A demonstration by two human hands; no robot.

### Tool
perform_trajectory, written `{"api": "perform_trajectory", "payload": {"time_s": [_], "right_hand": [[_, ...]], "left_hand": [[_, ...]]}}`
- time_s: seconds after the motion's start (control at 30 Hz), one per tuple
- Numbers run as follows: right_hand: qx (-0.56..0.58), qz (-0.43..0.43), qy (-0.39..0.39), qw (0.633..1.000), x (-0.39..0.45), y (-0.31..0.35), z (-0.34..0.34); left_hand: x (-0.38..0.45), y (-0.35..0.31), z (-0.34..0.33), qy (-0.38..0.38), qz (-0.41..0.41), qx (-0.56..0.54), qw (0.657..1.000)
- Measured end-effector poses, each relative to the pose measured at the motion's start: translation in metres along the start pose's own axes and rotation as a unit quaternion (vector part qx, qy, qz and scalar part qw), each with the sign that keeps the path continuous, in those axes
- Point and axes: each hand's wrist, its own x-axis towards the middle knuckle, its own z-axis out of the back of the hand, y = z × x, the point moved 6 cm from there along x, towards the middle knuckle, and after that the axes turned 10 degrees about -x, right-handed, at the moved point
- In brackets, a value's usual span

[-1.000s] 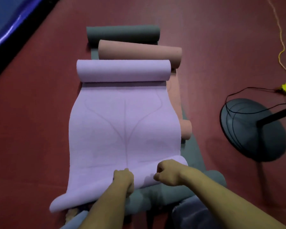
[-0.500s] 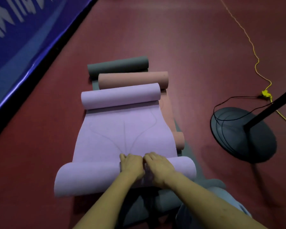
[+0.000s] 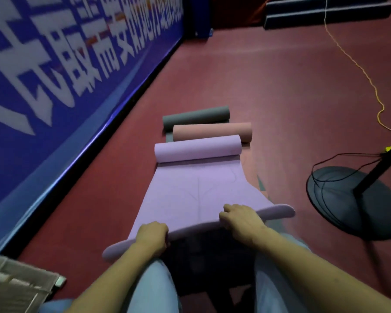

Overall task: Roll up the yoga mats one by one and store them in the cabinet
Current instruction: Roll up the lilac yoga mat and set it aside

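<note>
A purple yoga mat (image 3: 196, 188) lies on the red floor, its far end curled into a roll. Its near edge is lifted off the floor. My left hand (image 3: 152, 236) grips that edge on the left and my right hand (image 3: 239, 219) grips it on the right, fingers curled over the mat. Behind the purple roll lie a pink mat roll (image 3: 212, 131) and a grey mat roll (image 3: 195, 116), whose flat parts are mostly hidden under the purple mat. No cabinet is in view.
A blue banner wall (image 3: 66, 71) runs along the left. A black round stand base (image 3: 350, 202) with a pole and black cable sits at the right, and a yellow cord (image 3: 357, 64) trails across the floor. A pale box corner (image 3: 20, 288) shows bottom left.
The near roll I had pressed has come undone; both hands moved apart and now hold the mat's near edge lifted. The camera has tilted up, showing the wall.
</note>
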Motion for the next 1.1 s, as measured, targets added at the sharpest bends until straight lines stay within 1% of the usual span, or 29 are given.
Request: {"api": "perform_trajectory", "payload": {"time_s": [0.1,0.13,0.17,0.2,0.23,0.27,0.3,0.33,0.37,0.4,0.43,0.47,0.5,0.53,0.57,0.6,0.67,0.73,0.8,0.83,0.87,0.9,0.93,1.0,1.03,1.07,1.1], "right_hand": [[0.002,0.014,-0.043,0.999,-0.012,0.006,0.034],[-0.001,0.016,-0.068,0.998,-0.018,0.004,0.050],[0.005,0.012,-0.118,0.993,-0.025,0.000,0.067],[0.027,0.002,-0.173,0.985,-0.033,-0.007,0.082],[0.050,-0.017,-0.203,0.978,-0.044,-0.015,0.093],[0.055,-0.029,-0.207,0.976,-0.053,-0.019,0.101],[0.028,-0.044,-0.148,0.988,-0.058,-0.022,0.104],[-0.011,-0.040,-0.068,0.997,-0.059,-0.023,0.102],[-0.042,-0.045,0.014,0.998,-0.061,-0.023,0.097],[-0.073,-0.052,0.039,0.995,-0.065,-0.024,0.098],[-0.120,-0.042,-0.003,0.992,-0.070,-0.023,0.112],[-0.122,-0.035,-0.110,0.986,-0.080,-0.025,0.136],[-0.092,-0.036,-0.200,0.975,-0.100,-0.030,0.154],[-0.059,-0.028,-0.283,0.957,-0.124,-0.035,0.161],[-0.026,-0.012,-0.318,0.948,-0.145,-0.035,0.156],[0.001,-0.007,-0.316,0.949,-0.162,-0.034,0.142],[0.036,-0.013,-0.287,0.957,-0.173,-0.029,0.112],[0.046,-0.014,-0.264,0.963,-0.178,-0.021,0.102],[0.035,-0.023,-0.319,0.947,-0.200,-0.017,0.122],[0.046,-0.024,-0.353,0.934,-0.217,-0.014,0.136],[0.056,-0.019,-0.373,0.926,-0.235,-0.006,0.146],[0.065,-0.017,-0.369,0.927,-0.252,0.002,0.143],[0.069,-0.009,-0.342,0.937,-0.264,0.010,0.128],[0.106,0.003,-0.228,0.968,-0.273,0.025,0.082],[0.122,0.008,-0.178,0.976,-0.275,0.030,0.060],[0.127,0.011,-0.157,0.979,-0.277,0.033,0.047],[0.123,0.010,-0.155,0.980,-0.279,0.035,0.043]], "left_hand": [[-0.024,0.012,0.032,-0.058,-0.007,0.004,0.998],[-0.032,0.014,0.049,-0.094,-0.022,-0.010,0.995],[-0.043,0.017,0.069,-0.157,-0.045,-0.029,0.986],[-0.055,0.023,0.090,-0.238,-0.071,-0.060,0.967],[-0.067,0.034,0.100,-0.288,-0.069,-0.093,0.951],[-0.079,0.041,0.107,-0.320,-0.059,-0.112,0.939],[-0.085,0.045,0.102,-0.273,-0.027,-0.116,0.955],[-0.086,0.045,0.092,-0.204,0.017,-0.109,0.973],[-0.088,0.043,0.081,-0.163,0.037,-0.117,0.979],[-0.095,0.035,0.076,-0.173,0.017,-0.106,0.979],[-0.103,0.028,0.079,-0.197,-0.016,-0.096,0.975],[-0.119,0.027,0.093,-0.274,-0.048,-0.139,0.950],[-0.141,0.029,0.105,-0.366,-0.095,-0.171,0.910],[-0.165,0.028,0.109,-0.438,-0.126,-0.162,0.875],[-0.185,0.024,0.106,-0.464,-0.153,-0.143,0.861],[-0.198,0.019,0.099,-0.463,-0.164,-0.139,0.860],[-0.201,0.013,0.086,-0.448,-0.176,-0.144,0.864],[-0.207,0.003,0.079,-0.444,-0.205,-0.148,0.859],[-0.233,-0.002,0.084,-0.483,-0.221,-0.129,0.838],[-0.253,-0.001,0.090,-0.517,-0.218,-0.122,0.819],[-0.272,-0.002,0.094,-0.539,-0.216,-0.120,0.805],[-0.286,-0.003,0.089,-0.538,-0.216,-0.124,0.805],[-0.293,-0.005,0.077,-0.514,-0.222,-0.137,0.817],[-0.292,-0.012,0.037,-0.428,-0.230,-0.176,0.856],[-0.290,-0.017,0.017,-0.389,-0.229,-0.192,0.871],[-0.289,-0.021,0.003,-0.366,-0.220,-0.205,0.881],[-0.289,-0.023,-0.008,-0.356,-0.203,-0.213,0.887]]}}
